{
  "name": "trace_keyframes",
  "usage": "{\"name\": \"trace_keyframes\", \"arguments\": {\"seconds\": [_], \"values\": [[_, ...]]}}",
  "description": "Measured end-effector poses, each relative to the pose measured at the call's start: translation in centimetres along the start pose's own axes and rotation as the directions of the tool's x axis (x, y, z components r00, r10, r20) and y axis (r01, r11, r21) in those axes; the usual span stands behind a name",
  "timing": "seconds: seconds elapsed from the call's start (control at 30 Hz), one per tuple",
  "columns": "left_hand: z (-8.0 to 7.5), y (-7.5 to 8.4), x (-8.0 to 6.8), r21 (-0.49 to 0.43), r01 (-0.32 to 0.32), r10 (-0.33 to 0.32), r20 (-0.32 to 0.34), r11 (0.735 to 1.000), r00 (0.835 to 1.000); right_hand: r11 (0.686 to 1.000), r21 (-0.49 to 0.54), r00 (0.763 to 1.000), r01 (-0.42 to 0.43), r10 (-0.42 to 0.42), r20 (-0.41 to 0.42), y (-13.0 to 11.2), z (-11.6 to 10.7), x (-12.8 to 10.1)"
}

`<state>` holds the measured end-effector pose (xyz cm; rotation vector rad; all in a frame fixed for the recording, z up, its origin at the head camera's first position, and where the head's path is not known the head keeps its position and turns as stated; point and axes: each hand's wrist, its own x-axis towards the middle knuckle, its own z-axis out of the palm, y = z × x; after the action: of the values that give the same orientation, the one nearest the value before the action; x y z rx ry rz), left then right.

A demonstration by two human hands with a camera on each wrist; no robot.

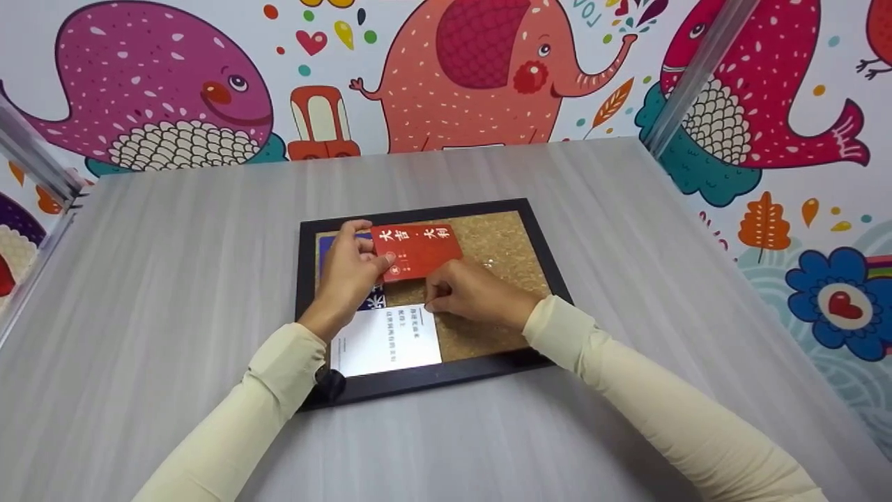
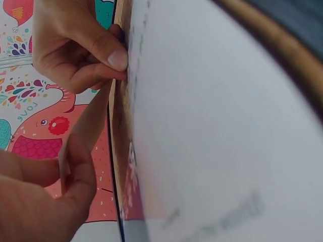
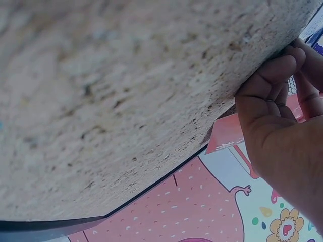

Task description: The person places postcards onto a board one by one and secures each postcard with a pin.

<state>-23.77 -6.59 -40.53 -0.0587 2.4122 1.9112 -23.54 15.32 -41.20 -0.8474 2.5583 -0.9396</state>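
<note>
Left hand (image 1: 346, 273) pinches the red card (image 1: 417, 251) by its left end, long axis running right; right hand (image 1: 468, 293), fingers curled, pinches something tiny just below it.

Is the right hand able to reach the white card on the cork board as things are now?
Probably yes. The right hand rests on the cork board, right beside the white card, whose top edge lies just under its fingertips. Nothing lies between them.
</note>
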Motion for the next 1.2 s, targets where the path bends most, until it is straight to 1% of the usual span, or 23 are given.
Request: {"name": "trace_keyframes", "arguments": {"seconds": [0.1, 0.23, 0.37, 0.43, 0.5, 0.57, 0.63, 0.73, 0.83, 0.93, 1.03, 1.07, 1.13, 1.2], "values": [[0.1, 0.0, 0.4, -0.016, 0.029, -0.029, 0.028, 0.999, 0.999, 1.0, 0.003, 1.0, 0.002, -0.002, 0.0, 0.0, 0.0, 0.0], [0.2, -0.2, 0.9, -0.015, 0.049, -0.048, 0.039, 0.999, 0.998, 1.0, 0.005, 1.0, -0.001, 0.001, 0.008, 0.0, -0.1, 0.0], [0.6, -0.2, 1.3, 0.007, 0.052, -0.053, 0.047, 0.999, 0.997, 1.0, 0.012, 1.0, -0.01, 0.01, 0.014, -0.1, -0.2, 0.0], [0.8, -0.2, 1.4, 0.043, 0.051, -0.053, 0.05, 0.998, 0.997, 1.0, 0.012, 1.0, -0.014, 0.014, 0.012, -0.1, -0.2, 0.0], [0.9, -0.1, 1.5, 0.093, 0.034, -0.039, 0.047, 0.995, 0.998, 1.0, 0.011, 1.0, -0.015, 0.015, 0.012, -0.1, -0.2, 0.0], [1.1, 0.0, 1.6, 0.179, 0.006, -0.013, 0.035, 0.984, 0.999, 1.0, 0.01, 1.0, -0.018, 0.018, 0.01, -0.1, -0.2, 0.0], [1.2, 0.0, 1.6, 0.276, -0.029, 0.023, 0.027, 0.961, 0.999, 1.0, 0.008, 1.0, -0.017, 0.017, 0.009, -0.1, -0.1, 0.0], [1.3, -0.1, 1.7, 0.377, -0.094, 0.084, 0.042, 0.921, 0.996, 1.0, 0.006, 1.0, -0.016, 0.016, 0.0, -0.1, -0.1, 0.0], [1.2, -0.5, 2.1, 0.4, -0.151, 0.132, 0.075, 0.904, 0.988, 1.0, 0.007, 1.0, -0.014, 0.014, -0.007, -0.1, -0.1, 0.0], [1.3, -2.2, 3.6, 0.425, -0.195, 0.176, 0.084, 0.884, 0.981, 1.0, 0.012, 1.0, -0.016, 0.016, -0.005, -0.2, -0.1, 0.0], [1.4, -3.6, 5.1, 0.45, -0.19, 0.173, 0.08, 0.873, 0.982, 1.0, 0.015, 1.0, -0.017, 0.017, -0.001, -0.1, -0.1, 0.0], [1.3, -3.6, 5.1, 0.447, -0.19, 0.17, 0.086, 0.874, 0.982, 1.0, 0.016, 1.0, -0.016, 0.016, 0.001, -0.1, -0.1, 0.0], [1.3, -3.4, 5.1, 0.438, -0.167, 0.139, 0.095, 0.883, 0.986, 1.0, 0.018, 1.0, -0.011, 0.011, 0.0, 0.0, 0.0, 0.0], [1.3, -3.4, 5.3, 0.443, -0.162, 0.134, 0.095, 0.881, 0.986, 1.0, 0.017, 1.0, 0.0, 0.001, -0.002, 0.0, 0.0, 0.0]]}}
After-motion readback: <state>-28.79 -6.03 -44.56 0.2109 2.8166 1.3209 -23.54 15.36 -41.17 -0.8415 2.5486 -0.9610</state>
